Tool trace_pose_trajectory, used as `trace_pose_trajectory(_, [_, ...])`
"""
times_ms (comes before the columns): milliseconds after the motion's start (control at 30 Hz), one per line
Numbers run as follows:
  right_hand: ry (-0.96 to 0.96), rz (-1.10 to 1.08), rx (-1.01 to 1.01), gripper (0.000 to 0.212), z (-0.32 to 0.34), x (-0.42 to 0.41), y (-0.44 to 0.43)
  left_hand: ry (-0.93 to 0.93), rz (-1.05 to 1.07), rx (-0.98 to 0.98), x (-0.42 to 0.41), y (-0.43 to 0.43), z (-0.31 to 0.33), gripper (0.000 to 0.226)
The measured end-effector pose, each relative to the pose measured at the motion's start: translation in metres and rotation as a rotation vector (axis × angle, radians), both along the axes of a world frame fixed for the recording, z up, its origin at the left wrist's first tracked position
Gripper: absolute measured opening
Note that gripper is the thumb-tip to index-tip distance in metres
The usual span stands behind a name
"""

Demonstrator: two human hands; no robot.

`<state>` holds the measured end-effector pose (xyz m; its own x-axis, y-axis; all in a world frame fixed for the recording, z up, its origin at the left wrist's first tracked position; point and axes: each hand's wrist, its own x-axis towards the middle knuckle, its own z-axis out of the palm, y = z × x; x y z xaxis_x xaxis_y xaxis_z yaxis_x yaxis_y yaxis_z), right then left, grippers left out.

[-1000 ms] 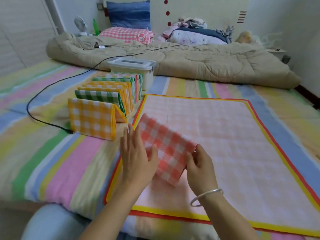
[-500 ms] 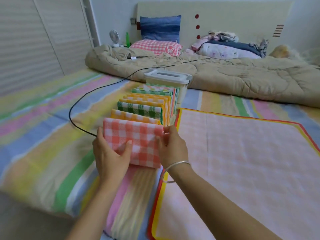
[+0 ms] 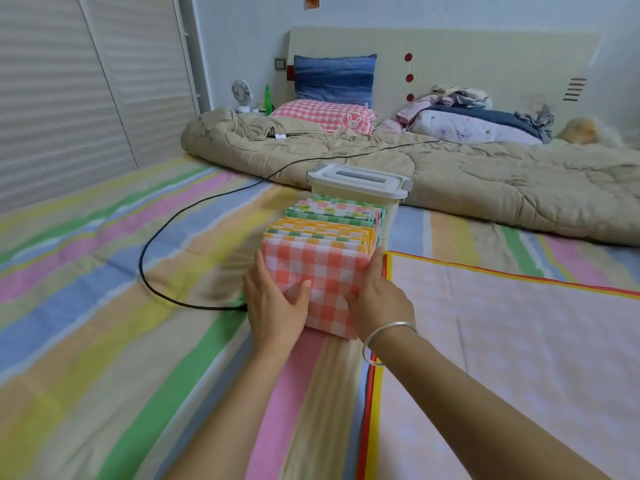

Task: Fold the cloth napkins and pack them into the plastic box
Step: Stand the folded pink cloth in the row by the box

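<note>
A folded red-and-white checked napkin (image 3: 320, 275) stands upright at the near end of a row of folded napkins (image 3: 332, 221) in yellow, green and mixed checks. My left hand (image 3: 273, 303) holds its left edge, thumb across the front. My right hand (image 3: 375, 299) grips its right edge; a silver bangle sits on that wrist. The row runs back to a white plastic box (image 3: 360, 188) with its lid on, which stands on the striped bedsheet.
A pink mat with a red and yellow border (image 3: 519, 334) lies to the right. A black cable (image 3: 166, 233) loops across the sheet on the left. A beige quilt (image 3: 450, 168), pillows and clothes lie behind the box. Shutter doors stand at the left.
Both hands carried the red checked napkin from the pink mat leftward to the row and set it upright against the front yellow napkin. The row now looks pressed closer together.
</note>
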<state>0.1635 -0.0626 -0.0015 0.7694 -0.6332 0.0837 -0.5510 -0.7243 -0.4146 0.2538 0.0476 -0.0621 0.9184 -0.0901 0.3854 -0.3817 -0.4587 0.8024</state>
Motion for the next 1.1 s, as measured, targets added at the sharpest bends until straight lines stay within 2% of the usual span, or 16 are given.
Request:
trace_pose_trajectory(133, [-0.016,-0.010,0.030,0.087,-0.004,0.007,-0.007,0.014,-0.091,0.018,0.010,0.005,-0.005,0.095])
trace_pose_trajectory(300, [-0.045,0.065,0.074,0.088,-0.004,-0.010,0.004,-0.037,-0.160,0.029,0.014,0.036,-0.010,0.073])
trace_pose_trajectory(400, [-0.079,0.067,0.123,0.085,-0.007,-0.015,0.011,-0.036,-0.107,0.195,0.006,0.050,-0.011,0.074])
trace_pose_trajectory(533, [-0.131,0.045,0.155,0.085,-0.012,-0.018,0.015,-0.068,0.065,0.541,0.000,0.061,-0.011,0.078])
trace_pose_trajectory(700, [-0.162,0.067,0.173,0.085,-0.010,-0.027,0.020,-0.097,0.162,0.683,-0.012,0.079,-0.002,0.081])
trace_pose_trajectory(867, [-0.200,0.096,0.185,0.088,-0.011,-0.036,0.027,-0.194,0.089,0.561,-0.026,0.084,-0.008,0.072])
trace_pose_trajectory(1100, [-0.194,0.147,0.259,0.095,-0.012,-0.049,0.032,-0.157,0.103,0.443,-0.042,0.082,-0.016,0.075])
